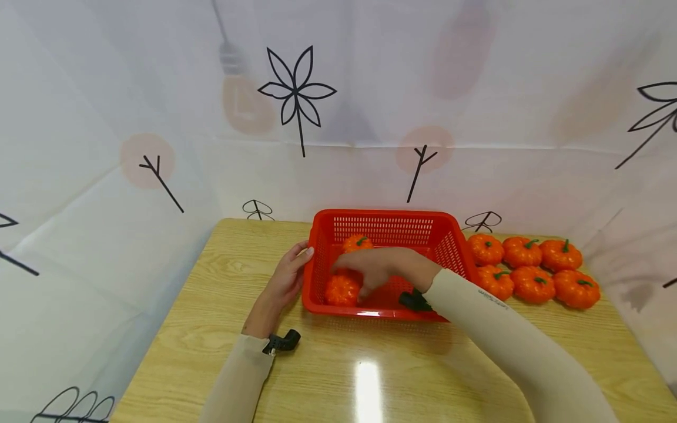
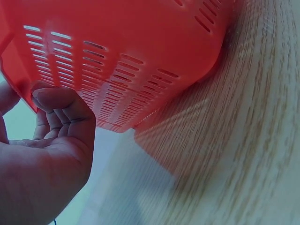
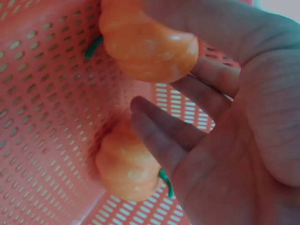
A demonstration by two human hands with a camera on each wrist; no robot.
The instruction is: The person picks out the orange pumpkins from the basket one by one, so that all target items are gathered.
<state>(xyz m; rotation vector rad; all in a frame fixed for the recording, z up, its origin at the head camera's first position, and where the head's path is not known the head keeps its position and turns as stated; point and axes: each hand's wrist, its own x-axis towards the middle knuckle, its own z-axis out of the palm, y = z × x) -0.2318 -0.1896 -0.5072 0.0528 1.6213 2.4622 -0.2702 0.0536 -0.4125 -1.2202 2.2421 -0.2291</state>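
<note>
A red plastic basket (image 1: 391, 314) with slotted walls stands on the table. At its left side my left hand (image 1: 288, 273) grips the rim, thumb on top and fingers curled beneath, as the left wrist view shows against the basket wall (image 2: 140, 42). My right hand (image 1: 378, 267) reaches down inside the basket. Its thumb and first fingers are around a small orange pumpkin (image 3: 150, 47) at the near left corner, while the other fingers stretch out straighter. A second small pumpkin (image 1: 357, 242) with a green stem lies at the far left inside the basket.
Several small orange pumpkins (image 1: 533, 285) sit in two rows right of the basket, close to its right wall. The wooden table (image 1: 222, 294) extends around the basket. Behind it hangs a pale printed cloth (image 1: 359, 106).
</note>
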